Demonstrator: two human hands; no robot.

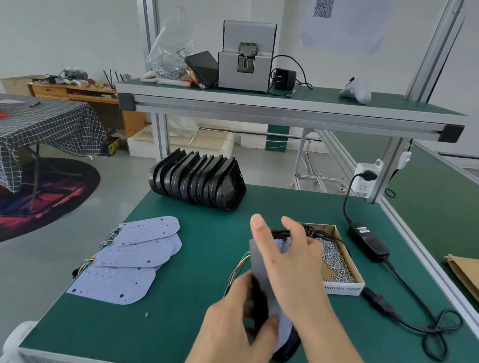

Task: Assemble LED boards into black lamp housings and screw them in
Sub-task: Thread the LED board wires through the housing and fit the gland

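The person holds one black lamp housing (pixel 282 340) tipped up on its edge at the near middle of the green bench (pixel 193 254), with an LED board (pixel 263 274) laid against its open side. The pair's long axis runs from about seven o'clock near the body up to about one o'clock toward the screw box (pixel 343 281). The board's coloured wires (pixel 238 267) trail off its left edge, toward nine o'clock.

The left hand (pixel 232 328) is the nearer one, at the low end of the pair. Its fingers curl round the left edge of housing and board, and the thumb presses on the board face near the rounded end, so it grips both together. The right hand (pixel 282 262) comes in over the top from three o'clock. Its fingers are straight and slightly spread, lying along the upper half of the board; whether the palm presses the board home or only steadies it, I cannot tell.

To my eye the board is not yet seated flat. The next move likely turns on sliding it along that axis until its holes meet the housing's. The spare boards (pixel 132 255) lie at ten o'clock, and the stacked housings (pixel 199 179) stand at eleven.
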